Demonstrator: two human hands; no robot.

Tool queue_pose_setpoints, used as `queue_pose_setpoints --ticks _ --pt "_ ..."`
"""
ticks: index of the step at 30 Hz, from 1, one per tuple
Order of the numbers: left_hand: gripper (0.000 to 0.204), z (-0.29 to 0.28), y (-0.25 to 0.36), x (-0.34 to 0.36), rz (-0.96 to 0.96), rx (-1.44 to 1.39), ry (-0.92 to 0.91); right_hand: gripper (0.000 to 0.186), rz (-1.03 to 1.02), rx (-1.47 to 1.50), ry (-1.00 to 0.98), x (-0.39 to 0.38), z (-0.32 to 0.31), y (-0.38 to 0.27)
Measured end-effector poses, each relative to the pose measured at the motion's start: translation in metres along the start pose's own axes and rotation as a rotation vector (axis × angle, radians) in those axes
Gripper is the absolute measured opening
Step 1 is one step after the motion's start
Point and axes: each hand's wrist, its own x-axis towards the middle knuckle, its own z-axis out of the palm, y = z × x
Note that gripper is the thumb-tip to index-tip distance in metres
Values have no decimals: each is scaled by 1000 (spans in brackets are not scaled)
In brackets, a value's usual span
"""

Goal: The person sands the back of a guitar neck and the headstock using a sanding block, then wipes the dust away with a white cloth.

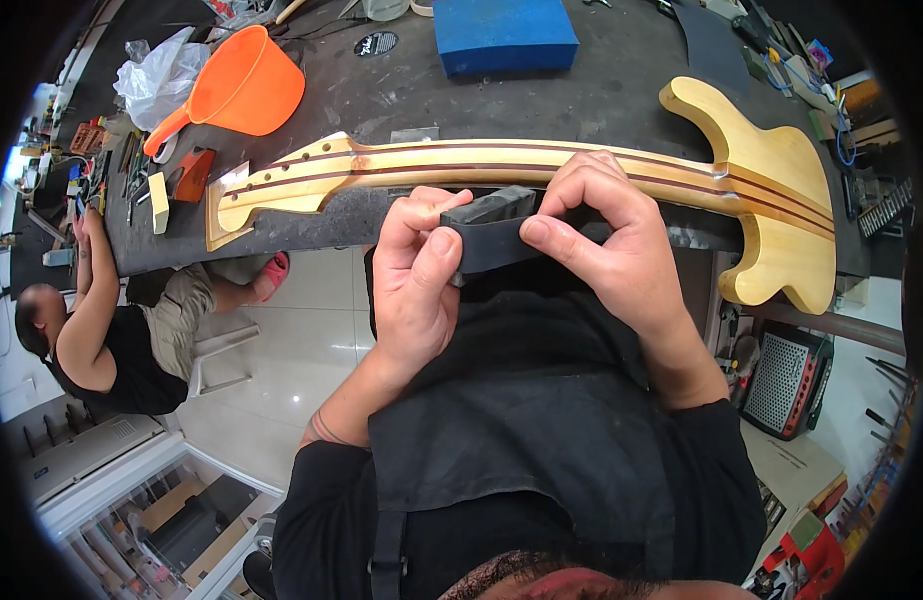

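Above the bench's near edge, I hold a dark grey block (493, 205) with a black strip, which looks like sandpaper (496, 245), along its near side. My left hand (416, 265) is closed around the block's left end, thumb pressing on the strip. At the other end, my right hand (611, 230) pinches the strip between thumb and bent fingers. Just beyond both hands lies an unpainted wooden guitar (461, 158) with dark lengthwise stripes. Its headstock points left and its body is at the right; my right fingers overlap part of the neck in view.
On the dark workbench (611, 95) are an orange dipper (249, 80), a clear plastic bag (163, 80), a blue block (506, 38) and a small pale block (159, 205). Another person (111, 345) sits at the left. A speaker-like box (784, 378) stands below right.
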Motion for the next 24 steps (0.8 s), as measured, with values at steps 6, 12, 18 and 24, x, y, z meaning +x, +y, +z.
queue_pose_setpoints --ticks 6,12,18,24 --pt "27 3 4 0 -131 -136 -5 23 25 -4 20 -2 -1 5" --pt "29 5 5 -1 -187 -172 47 19 103 68 42 -6 -2 2" --pt "14 11 15 -1 -255 -252 96 17 140 90 46 -9 -6 3" --pt "41 9 10 -2 -252 -248 145 16 182 131 21 -9 -10 8"
